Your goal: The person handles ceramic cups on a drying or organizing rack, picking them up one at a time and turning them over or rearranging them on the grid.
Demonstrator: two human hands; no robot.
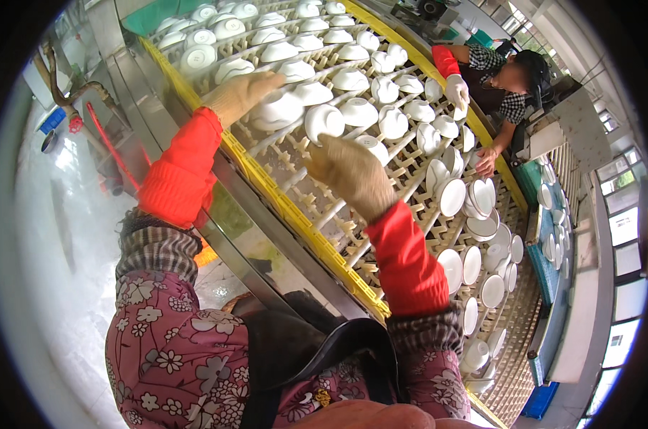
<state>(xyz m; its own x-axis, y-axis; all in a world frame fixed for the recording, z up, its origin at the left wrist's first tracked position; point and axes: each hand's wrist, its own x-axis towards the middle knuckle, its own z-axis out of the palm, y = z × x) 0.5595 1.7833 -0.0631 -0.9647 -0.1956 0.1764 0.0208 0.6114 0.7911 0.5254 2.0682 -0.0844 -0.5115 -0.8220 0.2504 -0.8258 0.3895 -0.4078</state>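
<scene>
My left hand (244,96), in a beige work glove, stretches its fingers out over the rack conveyor, just above a white bowl (277,111). No bowl shows in its grasp. My right hand (351,174), also gloved, has its fingers curled at the lower edge of a second white bowl (324,124), which stands tilted; the glove covers part of that edge. Between the bars of the pegged conveyor (329,214), many white bowls lie in rows, most with their undersides up. Beside the right hand is another white bowl (372,148), partly hidden by the glove.
A yellow rail (266,186) edges the conveyor on my side. Across it, a co-worker's gloved hand (457,93) and bare hand (487,161) reach over the bowls. A blue-edged rack (545,236) with more white ware stands at the far right. Metal framing (249,264) runs before me.
</scene>
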